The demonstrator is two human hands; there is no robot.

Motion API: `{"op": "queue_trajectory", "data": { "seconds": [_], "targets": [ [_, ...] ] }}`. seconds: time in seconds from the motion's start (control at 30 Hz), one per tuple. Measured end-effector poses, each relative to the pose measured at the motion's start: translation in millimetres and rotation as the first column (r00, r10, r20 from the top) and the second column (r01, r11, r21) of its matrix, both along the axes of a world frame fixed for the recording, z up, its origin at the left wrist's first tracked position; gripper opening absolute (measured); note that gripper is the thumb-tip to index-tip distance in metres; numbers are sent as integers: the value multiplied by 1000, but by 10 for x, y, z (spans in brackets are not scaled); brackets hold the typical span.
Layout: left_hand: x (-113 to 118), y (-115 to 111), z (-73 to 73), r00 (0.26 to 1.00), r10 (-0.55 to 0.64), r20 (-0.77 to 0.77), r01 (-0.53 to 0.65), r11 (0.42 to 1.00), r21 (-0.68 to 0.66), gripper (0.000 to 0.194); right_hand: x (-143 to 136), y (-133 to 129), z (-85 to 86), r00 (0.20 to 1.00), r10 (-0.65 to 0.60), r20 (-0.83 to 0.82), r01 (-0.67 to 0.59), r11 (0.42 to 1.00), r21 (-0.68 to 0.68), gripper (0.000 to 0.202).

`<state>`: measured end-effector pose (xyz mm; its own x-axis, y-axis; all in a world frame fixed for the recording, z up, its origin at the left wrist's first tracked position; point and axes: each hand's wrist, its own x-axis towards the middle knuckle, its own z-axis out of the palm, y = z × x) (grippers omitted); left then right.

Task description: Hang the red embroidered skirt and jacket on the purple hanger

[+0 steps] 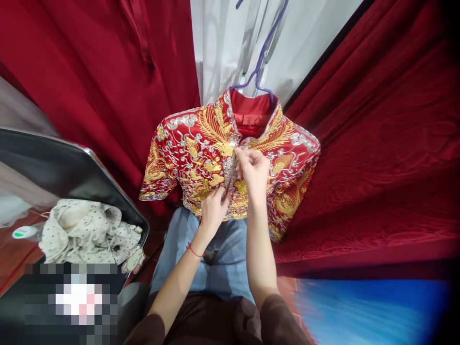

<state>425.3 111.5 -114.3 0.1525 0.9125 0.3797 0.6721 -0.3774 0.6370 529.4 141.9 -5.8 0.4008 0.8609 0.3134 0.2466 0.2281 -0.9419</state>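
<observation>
**Two hands at the front of an embroidered red jacket**

A red jacket (201, 158) with gold and silver embroidery hung on a purple hanger (264, 52) between red curtains (377, 143). The left hand (213, 208) pinched the front opening low down, fingers closed on the fabric edge. The right hand (253, 170) pinched the same opening higher up, just below the collar. A red string (195, 251) circled the left wrist. To the left, a dotted cloth (86, 230) lay in a dark tray (53, 163).
</observation>
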Motion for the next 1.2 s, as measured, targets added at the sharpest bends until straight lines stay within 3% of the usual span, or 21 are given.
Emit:
{"op": "queue_trajectory", "data": {
  "seconds": [0.07,0.2,0.27,0.37,0.47,0.53,0.67,0.77,0.9,1.03,1.2],
  "targets": [
    [-31,18,14,1000,-28,9,28,999,25,18,50,26,3,980,-103,171,108,994,-17,48],
    [-183,50,67,994,-106,40,102,990,95,18,150,50,32,817,-305,489,362,932,-24,52],
    [-297,69,120,988,-127,83,114,982,149,17,184,33,70,749,-298,592,376,927,-10,48],
    [-459,124,273,989,-84,123,48,962,269,13,202,-47,156,645,-256,720,255,960,113,33],
    [-552,218,556,986,-83,143,16,907,420,10,192,-129,263,562,-236,792,115,971,207,31],
    [-568,297,809,987,-112,118,35,854,520,11,183,-141,337,513,-240,824,101,970,219,40],
    [-513,469,1324,979,-181,-95,200,755,624,34,181,-101,483,359,-221,907,190,969,160,44],
    [-428,590,1547,939,-230,-256,342,698,629,42,213,-143,579,268,-178,947,196,972,128,35],
    [-341,697,1586,898,-246,-366,430,673,602,33,308,-316,647,251,-182,951,83,983,166,29],
    [-333,722,1575,896,-232,-379,427,684,592,21,382,-403,642,264,-224,938,46,975,220,33],
    [-347,740,1622,894,-193,-404,417,690,592,25,374,-361,602,235,-275,932,13,960,280,37]
  ]
}}
